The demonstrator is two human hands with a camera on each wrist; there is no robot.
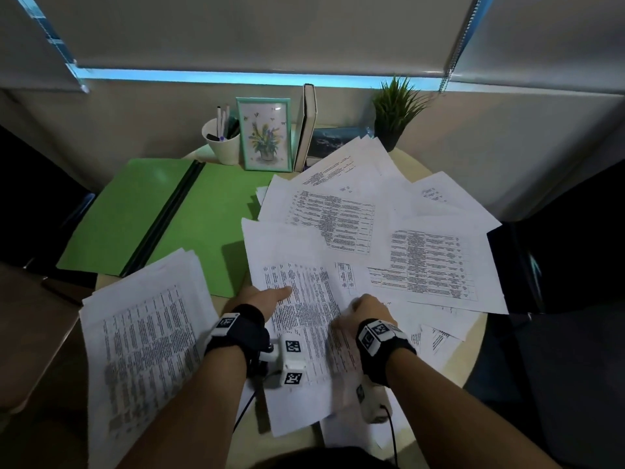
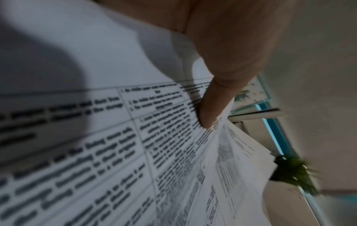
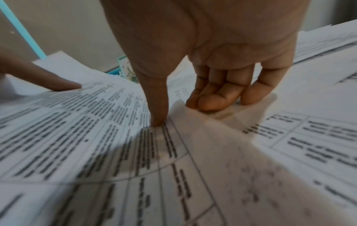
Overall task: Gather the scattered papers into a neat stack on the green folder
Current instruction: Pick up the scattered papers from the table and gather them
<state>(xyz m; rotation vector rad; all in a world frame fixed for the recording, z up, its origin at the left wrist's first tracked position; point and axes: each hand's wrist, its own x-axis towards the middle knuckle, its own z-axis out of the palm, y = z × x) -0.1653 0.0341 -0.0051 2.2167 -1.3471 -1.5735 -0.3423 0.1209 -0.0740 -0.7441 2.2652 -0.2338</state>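
The green folder [image 1: 135, 211] lies open at the left of the round table. Printed papers [image 1: 422, 258] are spread in overlapping layers across the right half. A separate pile of sheets [image 1: 145, 333] rests at the near left, partly over the folder's corner. My left hand [image 1: 270, 294] pinches a printed sheet [image 1: 301, 299] at its left edge, the thumb [image 2: 212, 107] on top and the fingers hidden beneath. My right hand [image 1: 363, 304] grips the same area from the right. Its thumb [image 3: 160, 119] presses down and its curled fingers [image 3: 212, 99] sit on a blurred sheet edge [image 3: 193, 130].
Along the wall behind stand a white pen cup [image 1: 221, 140], a framed flower picture [image 1: 265, 133], an upright book [image 1: 306, 126] and a small potted plant [image 1: 394, 113]. Papers overhang the table's right rim [image 1: 473, 350]. Dark chairs flank both sides.
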